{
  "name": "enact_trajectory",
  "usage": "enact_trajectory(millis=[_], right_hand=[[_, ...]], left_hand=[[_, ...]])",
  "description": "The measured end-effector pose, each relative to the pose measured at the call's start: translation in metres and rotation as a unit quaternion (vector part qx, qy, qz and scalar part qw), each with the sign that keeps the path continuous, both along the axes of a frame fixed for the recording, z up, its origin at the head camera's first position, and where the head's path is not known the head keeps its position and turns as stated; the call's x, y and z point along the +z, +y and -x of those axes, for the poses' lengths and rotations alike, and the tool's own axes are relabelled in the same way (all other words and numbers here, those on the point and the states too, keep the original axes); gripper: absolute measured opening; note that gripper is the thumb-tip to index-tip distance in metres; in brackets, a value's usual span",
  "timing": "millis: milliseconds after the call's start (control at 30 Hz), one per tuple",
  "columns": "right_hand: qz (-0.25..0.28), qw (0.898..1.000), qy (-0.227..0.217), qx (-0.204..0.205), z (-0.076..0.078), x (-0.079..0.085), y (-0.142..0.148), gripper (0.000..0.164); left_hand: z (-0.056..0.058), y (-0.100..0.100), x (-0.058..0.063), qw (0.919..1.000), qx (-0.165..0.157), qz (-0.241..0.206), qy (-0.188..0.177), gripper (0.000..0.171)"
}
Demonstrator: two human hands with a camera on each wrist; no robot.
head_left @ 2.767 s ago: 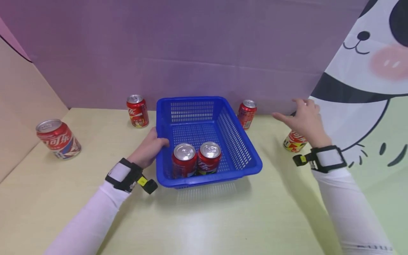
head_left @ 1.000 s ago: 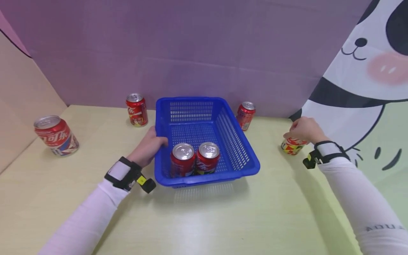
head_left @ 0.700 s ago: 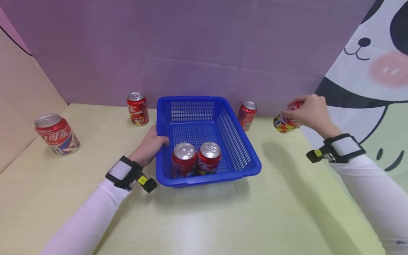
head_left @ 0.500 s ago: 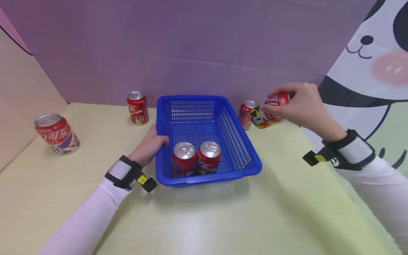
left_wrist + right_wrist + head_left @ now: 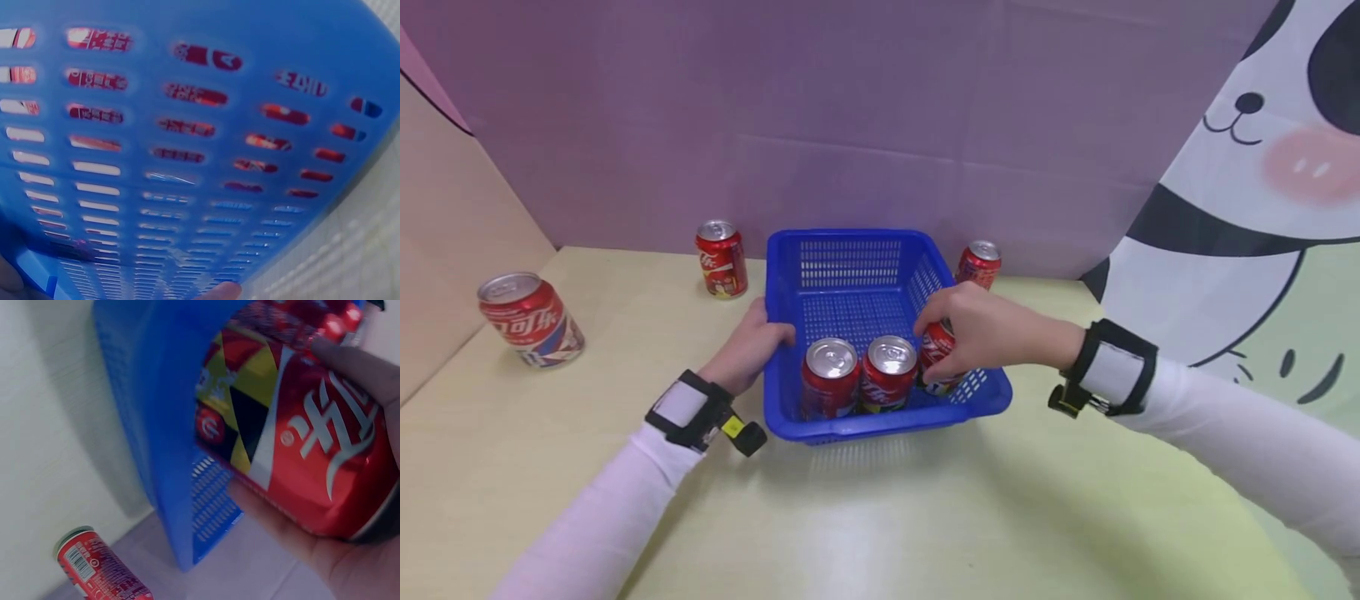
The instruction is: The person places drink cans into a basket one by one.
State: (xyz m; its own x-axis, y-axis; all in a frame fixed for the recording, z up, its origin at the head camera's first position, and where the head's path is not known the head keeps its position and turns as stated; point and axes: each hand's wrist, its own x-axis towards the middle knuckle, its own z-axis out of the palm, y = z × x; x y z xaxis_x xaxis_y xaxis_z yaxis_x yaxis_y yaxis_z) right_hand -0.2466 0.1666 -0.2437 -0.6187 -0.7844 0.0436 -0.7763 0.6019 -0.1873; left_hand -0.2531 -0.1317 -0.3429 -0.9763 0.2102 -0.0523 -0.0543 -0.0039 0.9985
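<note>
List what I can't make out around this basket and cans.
Lid of the held can: covered by the right hand in the head view, beyond the right edge in the right wrist view.
Most fingers of the left hand: hidden by the basket in the head view, cut off by edges in the left wrist view.
Left wrist view: small print on the cans, blurred, broken up by the slotted wall.

A pale yellow bench (image 5: 880, 525) spans the lower frame. On it stand a left can (image 5: 533, 323) at mid-left, a rear can (image 5: 722, 262) left of centre, and a partly hidden right can (image 5: 978, 266). Whether the central basket (image 5: 887, 427) touches it is unclear.
</note>
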Motion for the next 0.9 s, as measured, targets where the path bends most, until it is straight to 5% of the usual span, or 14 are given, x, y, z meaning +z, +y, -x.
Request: enact_trajectory(millis=[267, 900], right_hand=[[-0.052, 0.997, -0.048, 0.025, 0.012, -0.013, -0.01, 0.038], [-0.137, 0.975, -0.169, 0.036, 0.012, -0.011, -0.018, 0.043]], left_hand=[[0.0, 0.0, -0.001, 1.0, -0.002, 0.009, -0.002, 0.076], [-0.001, 0.0, 0.001, 0.9998, 0.005, 0.018, -0.003, 0.075]])
